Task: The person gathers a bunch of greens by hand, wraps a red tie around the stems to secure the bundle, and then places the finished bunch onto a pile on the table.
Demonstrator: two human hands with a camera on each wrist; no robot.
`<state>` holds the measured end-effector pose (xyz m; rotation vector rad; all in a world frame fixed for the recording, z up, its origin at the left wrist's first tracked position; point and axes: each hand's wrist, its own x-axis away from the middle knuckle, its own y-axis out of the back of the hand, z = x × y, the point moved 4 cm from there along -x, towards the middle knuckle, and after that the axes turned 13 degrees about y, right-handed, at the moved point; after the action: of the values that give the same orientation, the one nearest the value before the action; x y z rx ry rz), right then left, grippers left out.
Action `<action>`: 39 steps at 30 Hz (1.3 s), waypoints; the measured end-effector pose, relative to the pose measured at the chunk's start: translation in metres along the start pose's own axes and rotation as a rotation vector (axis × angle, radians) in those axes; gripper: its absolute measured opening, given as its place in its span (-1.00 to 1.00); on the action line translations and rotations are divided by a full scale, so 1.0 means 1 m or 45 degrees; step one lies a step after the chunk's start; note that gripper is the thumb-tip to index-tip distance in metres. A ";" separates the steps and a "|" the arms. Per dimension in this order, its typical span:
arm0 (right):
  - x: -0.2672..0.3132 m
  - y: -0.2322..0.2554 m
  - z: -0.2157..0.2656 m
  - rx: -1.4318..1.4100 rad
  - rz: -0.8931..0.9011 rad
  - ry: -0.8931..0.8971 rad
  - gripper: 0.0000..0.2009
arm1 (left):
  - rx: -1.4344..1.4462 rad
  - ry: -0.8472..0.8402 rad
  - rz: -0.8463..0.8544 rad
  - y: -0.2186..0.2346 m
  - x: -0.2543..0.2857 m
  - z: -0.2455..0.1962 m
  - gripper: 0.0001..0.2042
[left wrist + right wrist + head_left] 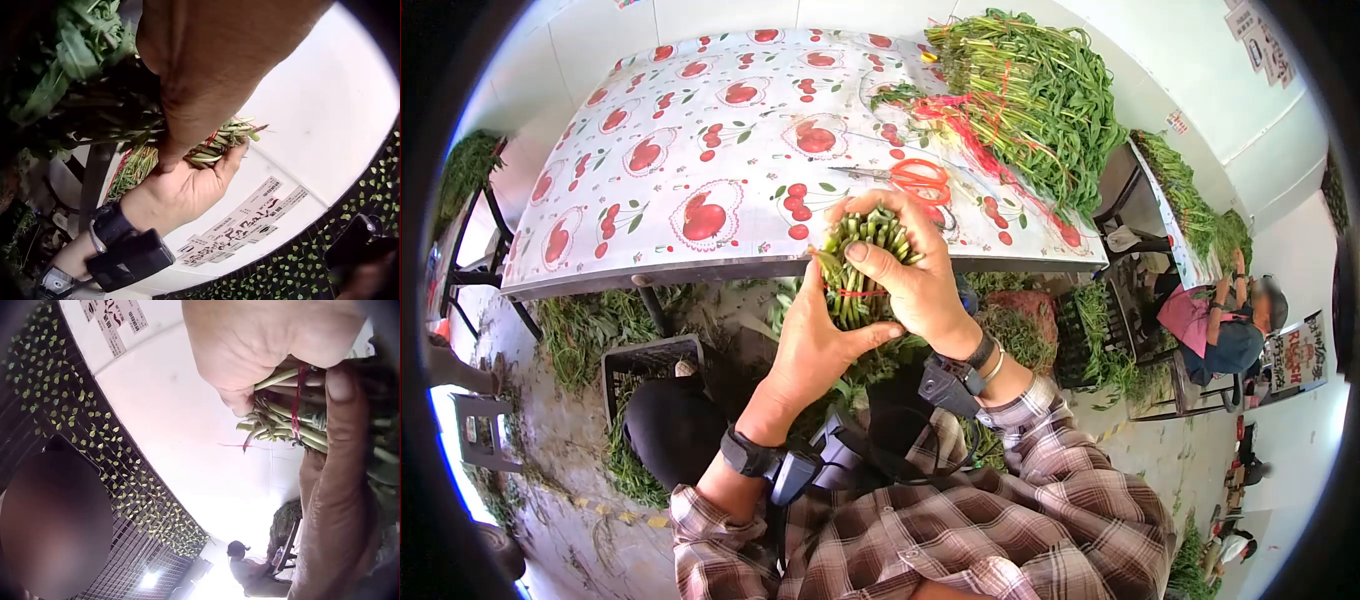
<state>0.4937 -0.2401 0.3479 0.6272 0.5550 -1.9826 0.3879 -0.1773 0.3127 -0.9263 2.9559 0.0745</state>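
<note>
A bundle of green leafy stems is held between both hands just off the table's front edge, cut ends up and leaves down. A red tie goes round the stems. My left hand grips the bundle from the left, thumb across its near side. From the right, my right hand wraps the top, its thumb on the cut stem ends. Scissors with orange handles lie on the table right behind the bundle. In the right wrist view, thin red tie ends stick out near the stem tips.
A cherry-patterned cloth covers the table. A large heap of greens lies at its back right, with red ties beside it. Below stand black crates with loose greens on the floor. Another person works at a table on the right.
</note>
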 end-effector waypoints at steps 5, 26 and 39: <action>0.001 -0.003 0.001 -0.357 -0.099 -0.209 -0.76 | 0.075 0.186 0.186 0.004 -0.006 0.018 -0.61; 0.008 0.020 -0.008 0.200 0.191 -0.024 -0.28 | 0.610 0.374 0.263 0.009 -0.006 0.022 -0.63; 0.016 0.014 -0.016 -0.306 0.215 -0.469 -0.60 | 0.504 0.511 0.440 0.011 0.003 0.023 -0.45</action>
<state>0.5023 -0.2471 0.3240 0.1482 0.4841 -1.7805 0.3802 -0.1689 0.2903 -0.4119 3.2612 -0.7384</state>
